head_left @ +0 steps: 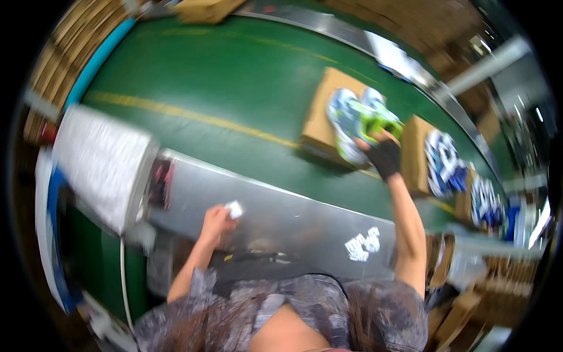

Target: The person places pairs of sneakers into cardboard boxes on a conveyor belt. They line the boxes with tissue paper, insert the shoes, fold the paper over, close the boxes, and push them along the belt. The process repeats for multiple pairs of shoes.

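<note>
My left hand is above the near steel ledge, its fingers closed on a small white paper label. My right hand, in a black fingerless glove, reaches out to a pair of pale blue and lime sneakers. Its fingers close at the lime opening of the right-hand sneaker, though blur hides the exact hold. The pair rests on a brown cardboard shoebox on the green conveyor belt.
Blue and white sneakers on another box and a further pair line the belt to the right. Several white labels lie on the steel ledge. A white block-shaped thing stands at left.
</note>
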